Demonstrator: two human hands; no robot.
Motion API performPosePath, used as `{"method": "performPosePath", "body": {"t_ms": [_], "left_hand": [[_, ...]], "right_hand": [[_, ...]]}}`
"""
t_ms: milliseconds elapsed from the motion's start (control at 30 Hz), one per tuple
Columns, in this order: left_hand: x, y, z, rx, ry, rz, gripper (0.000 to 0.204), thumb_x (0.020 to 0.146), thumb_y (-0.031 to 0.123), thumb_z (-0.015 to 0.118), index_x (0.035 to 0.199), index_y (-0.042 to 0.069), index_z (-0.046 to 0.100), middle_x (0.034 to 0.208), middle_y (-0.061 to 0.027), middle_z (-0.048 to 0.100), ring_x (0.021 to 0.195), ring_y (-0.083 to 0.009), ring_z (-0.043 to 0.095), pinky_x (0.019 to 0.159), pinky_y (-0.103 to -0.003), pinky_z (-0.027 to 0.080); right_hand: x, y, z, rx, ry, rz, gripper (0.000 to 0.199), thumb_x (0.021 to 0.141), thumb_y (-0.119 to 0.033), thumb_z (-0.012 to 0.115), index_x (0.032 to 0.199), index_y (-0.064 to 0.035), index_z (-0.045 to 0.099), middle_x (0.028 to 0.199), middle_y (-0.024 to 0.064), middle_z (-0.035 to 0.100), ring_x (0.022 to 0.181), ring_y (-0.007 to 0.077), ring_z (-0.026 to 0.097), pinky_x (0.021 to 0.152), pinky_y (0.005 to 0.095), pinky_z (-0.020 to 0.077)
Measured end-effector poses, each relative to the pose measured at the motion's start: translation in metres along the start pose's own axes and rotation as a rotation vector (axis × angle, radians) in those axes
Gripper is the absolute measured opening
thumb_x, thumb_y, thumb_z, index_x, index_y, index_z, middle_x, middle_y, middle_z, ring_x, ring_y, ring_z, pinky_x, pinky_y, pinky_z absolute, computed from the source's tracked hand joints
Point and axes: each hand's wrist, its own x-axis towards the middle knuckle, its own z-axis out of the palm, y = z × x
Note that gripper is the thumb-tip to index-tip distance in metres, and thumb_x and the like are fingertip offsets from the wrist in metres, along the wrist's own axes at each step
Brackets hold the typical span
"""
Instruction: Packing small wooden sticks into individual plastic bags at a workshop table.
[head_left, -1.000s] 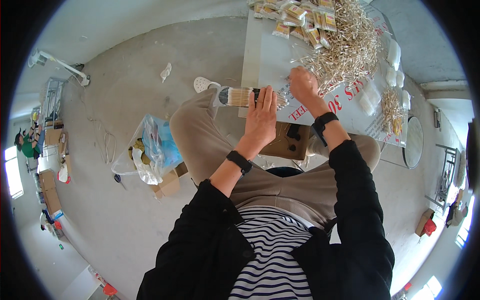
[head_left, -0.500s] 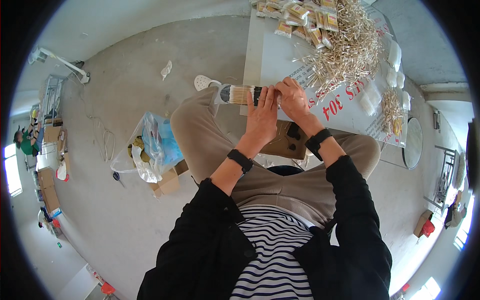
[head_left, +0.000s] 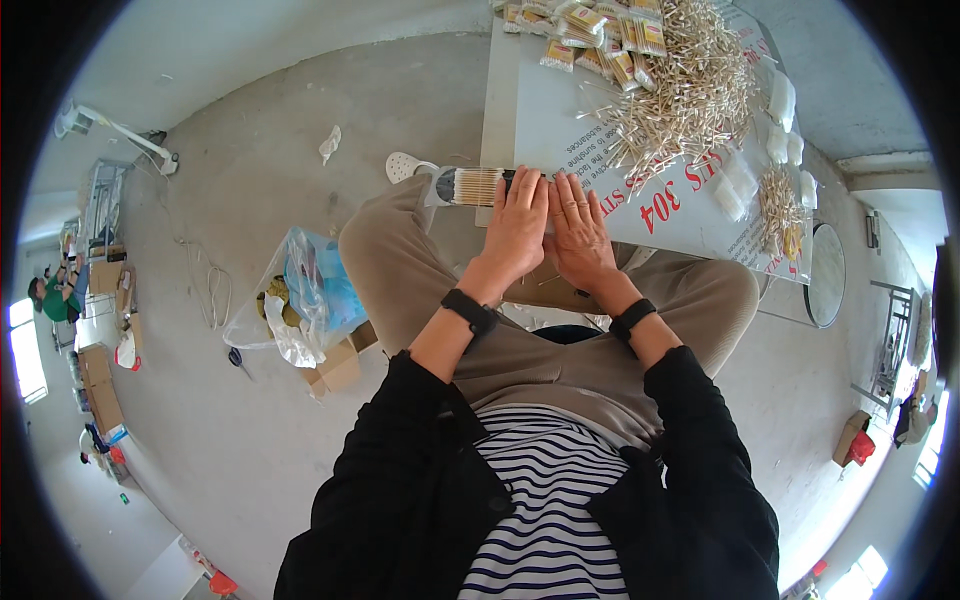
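I sit at a low white board (head_left: 560, 130) used as a table top. My left hand (head_left: 515, 228) lies flat over a clear packet of thin wooden sticks (head_left: 468, 186) at the board's near edge, and the packet's left end sticks out past my fingers. My right hand (head_left: 578, 232) rests flat beside it, fingers together, touching the board. A big loose heap of the same sticks (head_left: 690, 90) lies further back on the board. Filled packets (head_left: 600, 40) are stacked at the far end.
A clear plastic bag with blue contents (head_left: 305, 290) and a small cardboard box (head_left: 338, 368) sit on the concrete floor at my left. A white shoe (head_left: 405, 165) lies near the board. Small white bags (head_left: 780, 110) line the board's right side. A round dark object (head_left: 825, 275) leans at right.
My right hand came back from the stick heap and now lies flat next to my left hand. The left hand moved slightly right over the packet.
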Motion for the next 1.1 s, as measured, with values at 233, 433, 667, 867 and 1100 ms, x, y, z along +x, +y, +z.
{"method": "performPosePath", "body": {"t_ms": [233, 433, 667, 867, 1100], "left_hand": [[0.017, -0.012, -0.015, -1.13, 0.288, -0.218, 0.048, 0.098, 0.021, 0.057, 0.137, -0.006, 0.054, 0.147, -0.0193, 0.049, 0.138, -0.03, 0.045, 0.115, -0.037, 0.034], [0.023, -0.017, -0.006, -1.308, 0.31, -0.266, 0.049, 0.106, 0.032, 0.045, 0.139, -0.002, 0.055, 0.15, -0.0142, 0.049, 0.139, -0.0233, 0.044, 0.115, -0.032, 0.032], [0.02, -0.019, 0.004, -1.447, 0.303, -0.273, 0.049, 0.108, 0.034, 0.039, 0.139, 0.0, 0.056, 0.151, -0.0119, 0.049, 0.14, -0.0215, 0.043, 0.116, -0.033, 0.032], [0.022, -0.022, 0.002, -1.317, 0.292, -0.231, 0.048, 0.108, 0.033, 0.04, 0.139, 0.001, 0.057, 0.152, -0.0106, 0.049, 0.141, -0.0212, 0.042, 0.116, -0.033, 0.031], [0.022, -0.014, 0.008, -1.427, 0.283, -0.266, 0.056, 0.11, 0.036, 0.031, 0.146, -0.002, 0.047, 0.156, -0.0114, 0.042, 0.146, -0.0222, 0.036, 0.121, -0.034, 0.023]], "right_hand": [[-0.002, -0.001, -0.003, 0.022, -0.014, 0.008, 0.094, 0.087, -0.045, 0.069, 0.156, 0.0001, 0.024, 0.165, 0.0167, 0.018, 0.154, 0.0326, 0.015, 0.124, 0.0515, 0.0162], [0.0, -0.001, -0.002, 0.02, -0.009, 0.005, 0.097, 0.085, -0.047, 0.071, 0.156, 0.0007, 0.024, 0.165, 0.0168, 0.019, 0.154, 0.0326, 0.016, 0.123, 0.0512, 0.0172], [0.0, 0.0, 0.0, -0.01, 0.02, 0.002, 0.098, 0.082, -0.051, 0.071, 0.154, 0.0024, 0.03, 0.164, 0.0162, 0.022, 0.153, 0.0314, 0.019, 0.123, 0.0506, 0.0187], [-0.001, 0.001, 0.0, -0.017, 0.028, -0.008, 0.099, 0.082, -0.052, 0.071, 0.153, 0.0025, 0.03, 0.164, 0.0169, 0.023, 0.153, 0.0323, 0.019, 0.123, 0.0507, 0.0187], [0.001, -0.002, 0.003, 0.025, 0.016, 0.005, 0.097, 0.087, -0.05, 0.067, 0.155, 0.0031, 0.024, 0.165, 0.02, 0.018, 0.154, 0.035, 0.014, 0.123, 0.0511, 0.0167]]}}
